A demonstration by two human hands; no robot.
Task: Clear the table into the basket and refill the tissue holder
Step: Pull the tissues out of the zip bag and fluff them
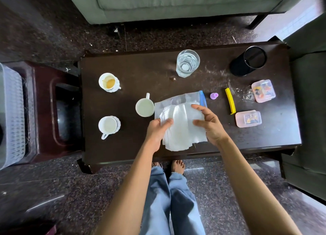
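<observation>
A stack of white tissues (pixel 181 127) is held over the near middle of the dark table (pixel 141 67). My left hand (pixel 157 130) grips its left edge and my right hand (pixel 209 123) grips its right side. Under the stack lies a clear zip bag (pixel 187 98) with a blue seal. A black cylindrical tissue holder (pixel 248 61) stands at the far right of the table. Three white cups (pixel 109 82) (pixel 145 106) (pixel 109 125) stand on the left half. A clear plastic basket (pixel 10 115) rests on a stool at the left edge of view.
A glass of water (pixel 187 62) stands at the far middle. A purple cap (pixel 214 95), a yellow clip (pixel 230 100) and two small pink boxes (pixel 263 90) (pixel 248 118) lie on the right. Sofas border the far side and the right.
</observation>
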